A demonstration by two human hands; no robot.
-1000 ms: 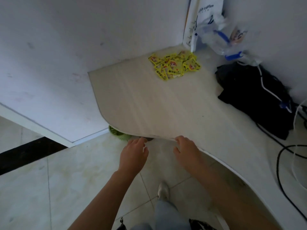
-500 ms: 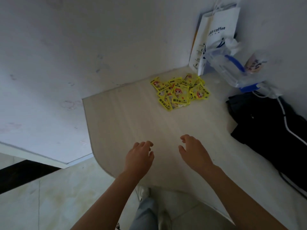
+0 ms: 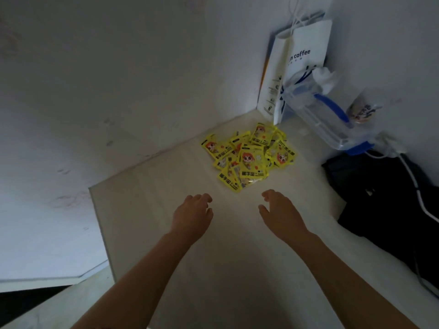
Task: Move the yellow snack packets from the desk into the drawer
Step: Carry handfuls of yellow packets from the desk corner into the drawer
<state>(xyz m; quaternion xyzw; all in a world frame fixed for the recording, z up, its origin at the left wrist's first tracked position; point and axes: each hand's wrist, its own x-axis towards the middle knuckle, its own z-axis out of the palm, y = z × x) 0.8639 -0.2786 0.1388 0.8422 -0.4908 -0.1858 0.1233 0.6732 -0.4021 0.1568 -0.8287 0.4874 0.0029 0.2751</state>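
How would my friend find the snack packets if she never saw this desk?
Look at the far corner of the pale desk, where the two white walls meet and a white paper bag stands. Just in front of that bag lies a loose heap of small packets. They are the only bright yellow things there, with a cartoon face on each.

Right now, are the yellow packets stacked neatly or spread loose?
Loose: the yellow packets lie in an overlapping heap on the desk, angled every way.

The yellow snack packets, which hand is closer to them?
Right. The right hand reaches just below the pile of yellow snack packets, fingertips close to its near edge. The left hand hovers lower and off to the pile's left, farther away.
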